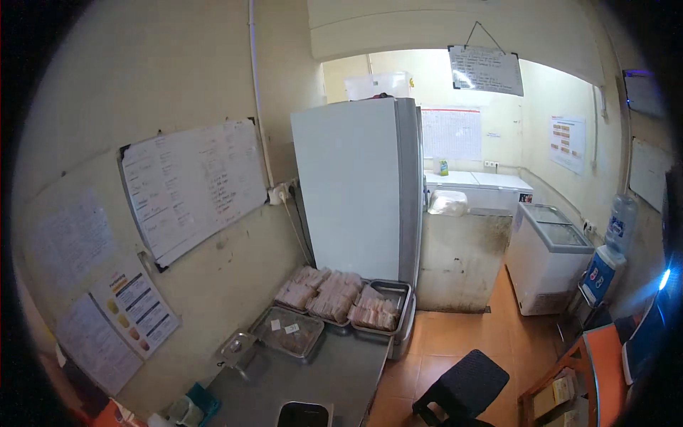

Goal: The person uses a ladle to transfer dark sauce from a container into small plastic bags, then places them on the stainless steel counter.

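Neither of my hands shows in the head view. Below me is a steel table (pixel 302 373). On its far end stand metal trays filled with stacks of pale, thin packets (pixel 334 295). In front of them sits a shallow lidded tray (pixel 290 331) with two small paper labels on top. To its left is a small steel container (pixel 238 349) with a lid. A black rectangular object (pixel 304 414) lies at the near edge, cut off by the frame. Bundled cloths (pixel 196 406), white and teal, rest at the table's left corner.
A tall white refrigerator (pixel 348 192) stands behind the table. On the orange tiled floor (pixel 455 334) is a black stool (pixel 466 384). Farther right are a glass-topped chest freezer (pixel 548 263), a water dispenser (pixel 605 267) and an orange-topped table (pixel 608 363). A whiteboard (pixel 196 188) hangs left.
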Motion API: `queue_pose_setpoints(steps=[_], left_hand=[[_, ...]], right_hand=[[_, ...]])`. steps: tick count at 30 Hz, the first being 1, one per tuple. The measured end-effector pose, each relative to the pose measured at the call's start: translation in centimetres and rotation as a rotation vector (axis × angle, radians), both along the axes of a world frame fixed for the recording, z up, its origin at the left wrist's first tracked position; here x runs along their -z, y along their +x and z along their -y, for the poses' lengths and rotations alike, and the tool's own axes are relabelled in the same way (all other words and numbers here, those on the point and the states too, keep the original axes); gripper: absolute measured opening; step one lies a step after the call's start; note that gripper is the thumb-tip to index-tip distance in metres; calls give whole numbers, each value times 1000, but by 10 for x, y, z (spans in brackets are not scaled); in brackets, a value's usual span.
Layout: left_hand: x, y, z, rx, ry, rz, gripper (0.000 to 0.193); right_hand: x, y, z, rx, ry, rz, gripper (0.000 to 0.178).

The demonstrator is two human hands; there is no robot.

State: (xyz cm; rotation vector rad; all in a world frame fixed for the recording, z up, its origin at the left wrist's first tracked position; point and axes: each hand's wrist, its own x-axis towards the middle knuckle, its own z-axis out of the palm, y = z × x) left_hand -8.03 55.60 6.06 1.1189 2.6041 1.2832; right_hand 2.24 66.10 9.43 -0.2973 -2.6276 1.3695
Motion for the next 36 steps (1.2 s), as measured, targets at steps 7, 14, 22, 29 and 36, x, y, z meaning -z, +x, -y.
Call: queue_pose_setpoints(steps=[7, 14, 22, 29, 36], left_hand=[[-5, 3, 2, 36, -15, 0, 90], [3, 2, 22, 21, -20, -4, 96], [-1, 36, 39, 64, -119, -271, 95], [10, 50, 48, -29, 160, 43, 50], [21, 42, 58, -175, 210, 364, 44]], right_hand=[[15, -3, 4, 94, 264, 151, 46], [-18, 10, -7, 12, -12, 2, 36], [39, 12, -10, 113, 111, -177, 14], [31, 35, -8, 302, 247, -56, 31], [69, 52, -27, 338, 137, 108, 34]])
